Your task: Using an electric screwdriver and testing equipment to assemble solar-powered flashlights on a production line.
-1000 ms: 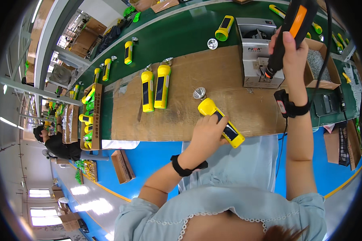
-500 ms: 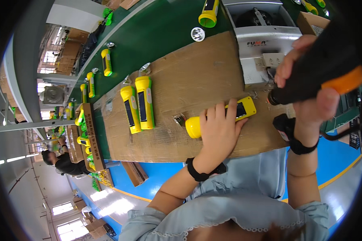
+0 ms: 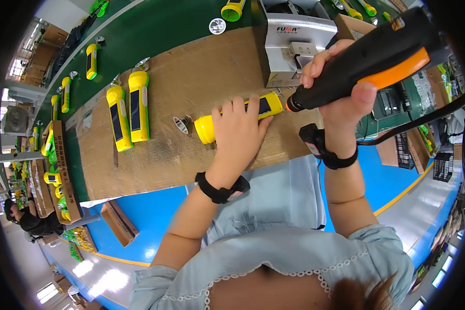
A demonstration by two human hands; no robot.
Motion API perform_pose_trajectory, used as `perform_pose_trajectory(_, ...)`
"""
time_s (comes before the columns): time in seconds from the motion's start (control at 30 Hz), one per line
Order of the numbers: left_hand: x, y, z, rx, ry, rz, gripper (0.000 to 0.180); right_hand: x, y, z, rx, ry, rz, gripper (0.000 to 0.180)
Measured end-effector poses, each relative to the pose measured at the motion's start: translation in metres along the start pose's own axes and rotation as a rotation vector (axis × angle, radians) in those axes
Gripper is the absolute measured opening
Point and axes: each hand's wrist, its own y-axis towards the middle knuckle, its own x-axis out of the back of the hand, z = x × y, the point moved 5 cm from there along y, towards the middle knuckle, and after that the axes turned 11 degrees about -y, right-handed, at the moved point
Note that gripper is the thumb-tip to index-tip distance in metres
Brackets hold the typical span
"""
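Head view (12 o'clock is the upper edge of the picture):

The yellow flashlight [image 3: 272,105] lies flat on the cardboard sheet [image 3: 191,67], under the left hand [image 3: 237,126]. Its long axis runs from the wide head, between 8 and 9 o'clock, to the narrow tail, between 2 and 3 o'clock. The left fingers point toward 12 o'clock, slightly spread, and fold over the barrel; the thumb bears along the near side. The tail projects past the fingers toward 2 to 3 o'clock.

The right hand [image 3: 346,113] is wrapped around the black and orange power screwdriver [image 3: 367,70], fingers over the upper side, thumb pressed to the lower side. The tool extends from the tail toward 2 o'clock, nearly in line with the flashlight. Its nose points at the tail end and is just beside it; bit contact cannot be confirmed. The left hand is the nearer one, directly on the barrel; the right is set off by the tool's nose.

The loose reflector [image 3: 181,124] sits at 9 o'clock, just beside the head. The silver machine [image 3: 294,33] stands at 12 o'clock from the tool's nose.
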Motion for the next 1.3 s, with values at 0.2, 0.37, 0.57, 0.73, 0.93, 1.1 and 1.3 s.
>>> perform_pose_trajectory(0.2, -0.002, -0.003, -0.001, -0.009, -0.024, -0.033, 0.047, 0.005, -0.008, -0.017, 0.193, 0.297, -0.091, 0.063)
perform_pose_trajectory(0.37, 0.0, -0.002, -0.001, 0.004, -0.03, -0.034, 0.046, -0.003, -0.013, -0.024, 0.172, 0.212, -0.065, 0.06)
perform_pose_trajectory(0.57, 0.004, -0.003, 0.002, 0.003, -0.032, -0.069, 0.046, -0.023, -0.014, -0.021, 0.128, 0.199, 0.047, 0.053)
perform_pose_trajectory(0.73, 0.002, -0.008, -0.004, -0.022, -0.015, -0.113, 0.046, -0.019, -0.018, -0.025, 0.085, 0.196, 0.094, 0.054)
perform_pose_trajectory(0.93, 0.0, -0.011, -0.005, -0.036, -0.064, -0.086, 0.046, 0.008, -0.009, 0.011, 0.243, 0.092, -0.105, 0.057)
perform_pose_trajectory(1.1, 0.008, -0.015, -0.006, -0.031, -0.085, -0.027, 0.044, 0.032, 0.034, 0.049, 0.45, 0.138, -0.243, 0.042)
perform_pose_trajectory(1.3, 0.012, -0.017, -0.012, -0.101, -0.198, 0.07, 0.045, 0.028, 0.064, 0.023, 0.456, -0.036, -0.223, 0.038)
